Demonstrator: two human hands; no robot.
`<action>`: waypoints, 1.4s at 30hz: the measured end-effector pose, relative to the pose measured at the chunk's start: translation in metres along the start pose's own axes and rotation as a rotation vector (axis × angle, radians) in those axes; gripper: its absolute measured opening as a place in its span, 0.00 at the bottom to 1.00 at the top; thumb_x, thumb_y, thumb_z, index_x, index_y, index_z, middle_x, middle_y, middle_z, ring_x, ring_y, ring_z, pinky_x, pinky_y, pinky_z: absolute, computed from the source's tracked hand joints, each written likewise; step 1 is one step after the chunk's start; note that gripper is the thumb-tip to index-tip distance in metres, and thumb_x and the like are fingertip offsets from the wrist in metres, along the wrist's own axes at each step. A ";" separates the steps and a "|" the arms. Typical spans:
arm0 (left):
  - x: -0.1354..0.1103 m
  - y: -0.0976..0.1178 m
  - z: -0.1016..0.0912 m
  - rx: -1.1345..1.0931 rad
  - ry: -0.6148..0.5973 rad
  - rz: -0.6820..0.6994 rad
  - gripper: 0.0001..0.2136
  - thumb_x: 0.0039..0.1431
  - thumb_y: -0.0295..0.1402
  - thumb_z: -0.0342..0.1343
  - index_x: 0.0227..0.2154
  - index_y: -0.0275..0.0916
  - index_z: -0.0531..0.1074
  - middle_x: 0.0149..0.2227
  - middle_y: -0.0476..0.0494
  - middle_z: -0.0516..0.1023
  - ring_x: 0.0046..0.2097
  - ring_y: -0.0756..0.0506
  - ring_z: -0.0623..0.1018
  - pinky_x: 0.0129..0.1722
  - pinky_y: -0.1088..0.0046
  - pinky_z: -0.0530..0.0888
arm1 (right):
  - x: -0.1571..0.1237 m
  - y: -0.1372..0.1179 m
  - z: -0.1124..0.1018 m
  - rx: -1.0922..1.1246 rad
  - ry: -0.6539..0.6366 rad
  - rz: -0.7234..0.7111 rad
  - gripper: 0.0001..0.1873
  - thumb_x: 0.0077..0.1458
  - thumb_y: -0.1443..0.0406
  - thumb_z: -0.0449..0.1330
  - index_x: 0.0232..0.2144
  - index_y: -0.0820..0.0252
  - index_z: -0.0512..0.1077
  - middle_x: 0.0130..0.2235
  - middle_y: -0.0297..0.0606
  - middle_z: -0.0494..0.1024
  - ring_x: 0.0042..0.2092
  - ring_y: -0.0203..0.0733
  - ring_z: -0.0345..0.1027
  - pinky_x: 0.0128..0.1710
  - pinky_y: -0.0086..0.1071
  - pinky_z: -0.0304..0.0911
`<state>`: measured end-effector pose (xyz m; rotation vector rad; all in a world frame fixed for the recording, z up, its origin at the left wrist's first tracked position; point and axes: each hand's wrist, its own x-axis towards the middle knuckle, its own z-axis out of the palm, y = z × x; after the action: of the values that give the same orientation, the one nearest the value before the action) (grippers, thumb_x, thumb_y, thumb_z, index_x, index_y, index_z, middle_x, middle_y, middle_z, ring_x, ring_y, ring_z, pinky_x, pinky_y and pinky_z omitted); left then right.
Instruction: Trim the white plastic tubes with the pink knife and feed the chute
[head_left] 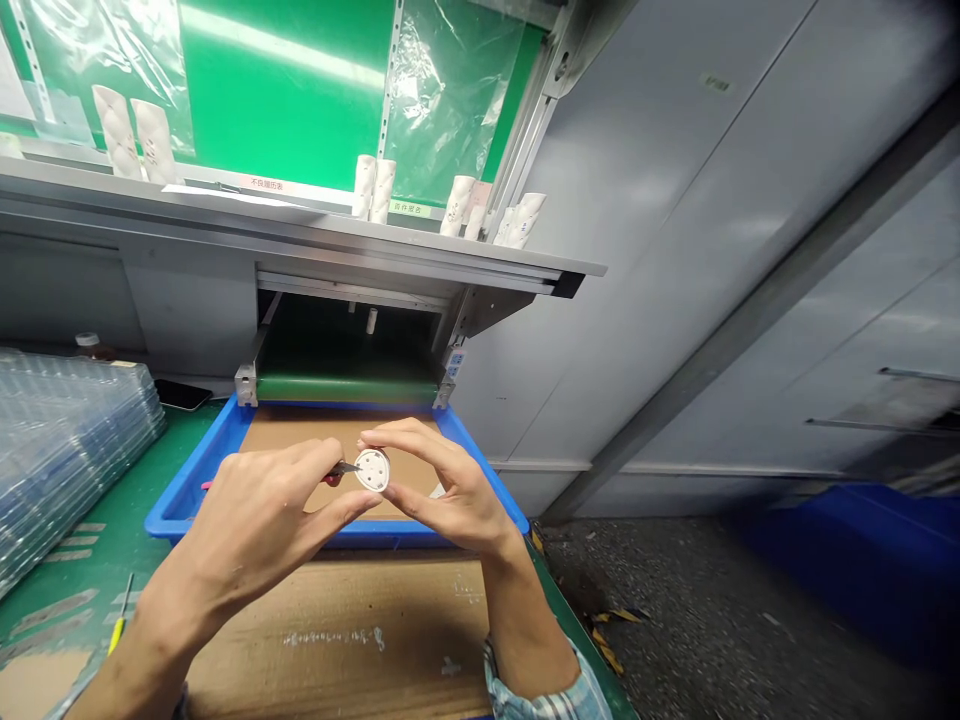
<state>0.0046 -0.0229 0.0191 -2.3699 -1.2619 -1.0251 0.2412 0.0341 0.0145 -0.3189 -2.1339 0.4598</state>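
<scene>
My right hand [442,490] pinches a small round white plastic part [373,469] with several holes between thumb and fingertips, held up over the blue tray [180,490]. My left hand [262,520] is closed around a slim tool with a red handle [335,472]; its metal tip touches the left edge of the white part. Both hands hover above the cardboard sheet [352,630] on the green bench.
A stack of clear plastic blister trays [67,430] lies at the left. A green conveyor belt [345,388] ends behind the blue tray. White cylindrical parts [373,188] stand on the shelf above. Grey cabinet panels and floor are at the right, with a blue bin [862,560].
</scene>
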 end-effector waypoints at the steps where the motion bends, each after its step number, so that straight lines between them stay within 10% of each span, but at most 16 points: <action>1: 0.000 0.000 0.001 0.005 -0.001 0.003 0.25 0.81 0.54 0.42 0.32 0.44 0.69 0.24 0.54 0.76 0.23 0.48 0.73 0.26 0.69 0.59 | 0.000 -0.001 0.001 -0.018 0.011 0.002 0.21 0.71 0.62 0.67 0.64 0.53 0.75 0.55 0.45 0.82 0.56 0.47 0.78 0.58 0.40 0.77; 42: 0.000 0.014 0.007 0.210 0.122 0.040 0.26 0.83 0.50 0.36 0.29 0.44 0.63 0.23 0.52 0.71 0.20 0.47 0.72 0.23 0.66 0.53 | -0.005 0.003 0.026 -0.250 0.327 -0.183 0.23 0.63 0.75 0.69 0.56 0.52 0.72 0.47 0.39 0.78 0.47 0.46 0.76 0.43 0.38 0.80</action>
<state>0.0192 -0.0272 0.0154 -2.1334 -1.2095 -0.9590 0.2228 0.0298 -0.0046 -0.3124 -1.8769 0.0289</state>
